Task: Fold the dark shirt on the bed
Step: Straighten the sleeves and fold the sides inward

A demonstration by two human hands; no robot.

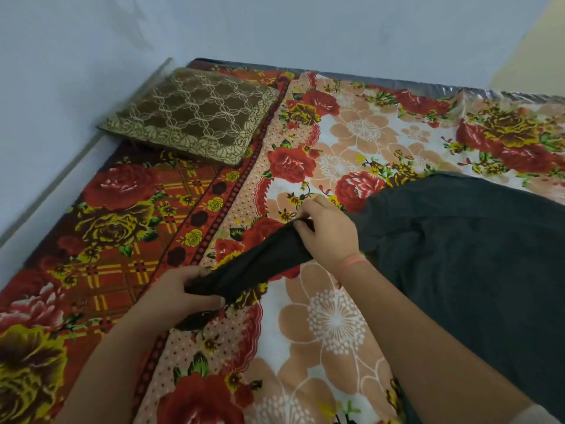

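The dark shirt (464, 255) lies spread over the right half of the bed (336, 319), which has a floral cover. One sleeve of the shirt stretches out to the left, bunched into a narrow strip. My left hand (180, 293) grips the end of that sleeve low on the bed. My right hand (328, 232) pinches the same sleeve nearer the shirt's body, and a pink band sits on that wrist. The shirt's right part runs out of view at the frame edge.
A brown patterned pillow (195, 114) lies at the bed's far left corner. A pale wall runs along the left and far sides of the bed. The floral cover stretches bare to the left of the sleeve.
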